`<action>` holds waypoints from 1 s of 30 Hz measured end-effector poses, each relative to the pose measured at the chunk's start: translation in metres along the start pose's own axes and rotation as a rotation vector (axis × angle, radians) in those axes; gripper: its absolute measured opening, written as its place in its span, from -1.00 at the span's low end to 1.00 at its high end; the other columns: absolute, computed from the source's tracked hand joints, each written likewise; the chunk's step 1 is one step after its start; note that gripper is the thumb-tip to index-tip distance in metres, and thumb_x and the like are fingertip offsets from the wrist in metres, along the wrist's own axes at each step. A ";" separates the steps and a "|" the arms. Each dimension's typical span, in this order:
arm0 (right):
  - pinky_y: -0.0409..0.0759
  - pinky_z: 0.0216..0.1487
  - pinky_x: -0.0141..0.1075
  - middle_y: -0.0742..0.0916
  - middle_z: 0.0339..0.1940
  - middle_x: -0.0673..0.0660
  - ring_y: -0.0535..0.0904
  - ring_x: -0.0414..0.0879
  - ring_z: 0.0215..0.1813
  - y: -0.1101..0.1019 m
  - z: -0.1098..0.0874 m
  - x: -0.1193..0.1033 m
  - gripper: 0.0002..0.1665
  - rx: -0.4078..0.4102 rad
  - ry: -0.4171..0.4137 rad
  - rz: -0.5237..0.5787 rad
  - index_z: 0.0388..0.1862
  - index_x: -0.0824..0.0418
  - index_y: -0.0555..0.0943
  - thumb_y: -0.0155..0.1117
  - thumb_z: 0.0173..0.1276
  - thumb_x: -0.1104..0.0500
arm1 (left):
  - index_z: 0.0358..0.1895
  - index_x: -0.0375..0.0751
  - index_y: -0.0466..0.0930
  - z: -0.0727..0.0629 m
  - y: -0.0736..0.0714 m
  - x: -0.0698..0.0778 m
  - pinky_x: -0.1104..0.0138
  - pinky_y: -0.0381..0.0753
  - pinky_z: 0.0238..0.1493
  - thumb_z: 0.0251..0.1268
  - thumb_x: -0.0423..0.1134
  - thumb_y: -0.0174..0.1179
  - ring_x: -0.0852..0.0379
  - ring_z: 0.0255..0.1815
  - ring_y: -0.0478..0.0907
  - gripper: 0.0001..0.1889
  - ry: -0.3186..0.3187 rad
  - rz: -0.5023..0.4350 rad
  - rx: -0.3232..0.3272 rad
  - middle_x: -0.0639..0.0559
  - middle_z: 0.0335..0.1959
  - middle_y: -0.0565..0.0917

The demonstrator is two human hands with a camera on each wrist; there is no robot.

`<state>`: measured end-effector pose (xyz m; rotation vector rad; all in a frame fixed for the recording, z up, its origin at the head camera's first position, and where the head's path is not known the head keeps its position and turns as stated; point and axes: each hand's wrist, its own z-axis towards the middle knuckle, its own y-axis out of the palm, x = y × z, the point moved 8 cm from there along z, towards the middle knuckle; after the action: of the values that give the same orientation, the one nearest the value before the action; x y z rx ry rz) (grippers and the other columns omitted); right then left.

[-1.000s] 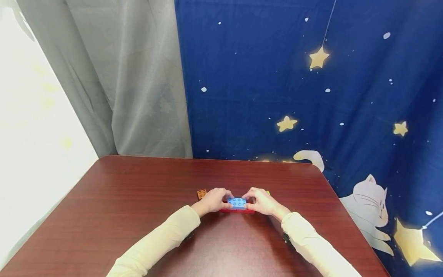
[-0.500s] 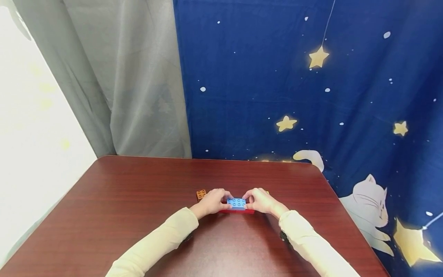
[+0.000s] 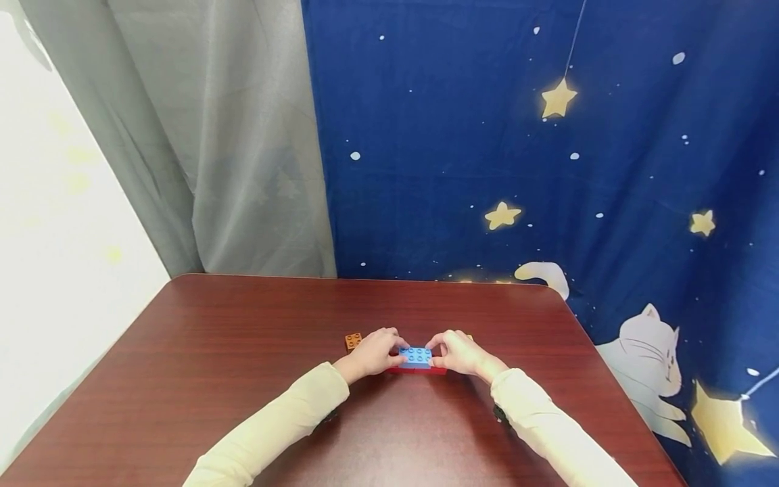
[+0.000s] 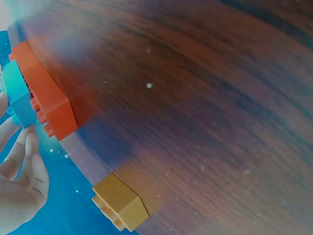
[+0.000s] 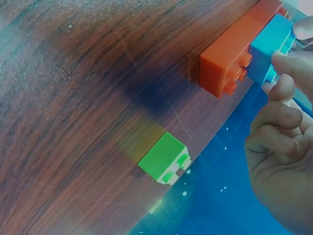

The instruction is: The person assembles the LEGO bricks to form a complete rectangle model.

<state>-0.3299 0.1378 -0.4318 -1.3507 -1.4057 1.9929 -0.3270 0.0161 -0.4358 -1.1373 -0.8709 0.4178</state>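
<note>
A light-blue toy building brick point(image 3: 416, 357) with studs on top lies over a longer red brick piece point(image 3: 437, 370), which shows on both sides of it. My left hand point(image 3: 374, 352) pinches the blue brick's left end between thumb and fingers. At the opposite end, my right hand point(image 3: 460, 353) pinches it the same way. In the left wrist view the blue brick point(image 4: 20, 98) sits centred on the studded side of the red piece point(image 4: 51, 100). From the right wrist, bare red studs stick out beside the blue brick point(image 5: 269, 46), near the curled fingers of that hand point(image 5: 283, 142).
Just behind my left hand stands an orange-brown brick point(image 3: 353, 341), seen larger as a yellowish brick point(image 4: 122, 203) from the left wrist. A small green brick point(image 5: 164, 157) stands beyond my right hand. Curtains point(image 3: 426, 135) hang behind the dark red-brown table point(image 3: 243, 338).
Both hands stay on the blue brick with the same pinch. Only a very slight shift of the head view shows.
</note>
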 end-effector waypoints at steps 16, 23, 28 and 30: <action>0.28 -0.71 -0.40 0.44 -0.78 -0.07 0.33 -0.22 -0.72 0.002 -0.002 -0.003 -0.70 0.002 -0.037 0.001 -0.20 0.21 0.59 0.34 0.04 0.17 | -0.15 -0.12 0.64 -0.002 0.002 -0.005 0.44 0.37 -0.37 0.01 -0.07 0.27 0.24 -0.44 0.33 -0.67 -0.015 -0.038 0.014 0.07 -0.41 0.48; 0.31 -0.69 -0.40 0.44 -0.76 -0.09 0.33 -0.26 -0.71 0.004 -0.003 0.000 -0.68 0.011 -0.076 0.007 -0.19 0.21 0.57 0.35 0.03 0.19 | -0.13 -0.09 0.63 -0.002 0.006 -0.006 0.44 0.38 -0.34 0.02 -0.04 0.26 0.24 -0.42 0.34 -0.67 -0.038 -0.032 -0.001 0.08 -0.39 0.48; 0.34 -0.67 -0.40 0.44 -0.75 -0.13 0.33 -0.27 -0.71 0.006 -0.004 0.003 -0.66 0.028 -0.084 -0.001 -0.17 0.17 0.56 0.36 0.03 0.14 | -0.14 -0.08 0.63 -0.001 0.007 -0.006 0.43 0.40 -0.34 0.01 -0.04 0.26 0.24 -0.42 0.34 -0.66 -0.036 -0.020 -0.001 0.09 -0.39 0.49; 0.33 -0.67 -0.40 0.43 -0.75 -0.13 0.33 -0.28 -0.71 0.007 -0.004 0.004 -0.65 0.036 -0.075 -0.003 -0.17 0.14 0.56 0.36 0.03 0.12 | -0.14 -0.08 0.63 0.000 0.006 -0.006 0.42 0.40 -0.34 0.00 -0.04 0.27 0.24 -0.42 0.35 -0.67 -0.035 -0.016 0.003 0.10 -0.39 0.49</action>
<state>-0.3272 0.1398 -0.4403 -1.2708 -1.3967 2.0767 -0.3298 0.0138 -0.4435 -1.1220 -0.9087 0.4265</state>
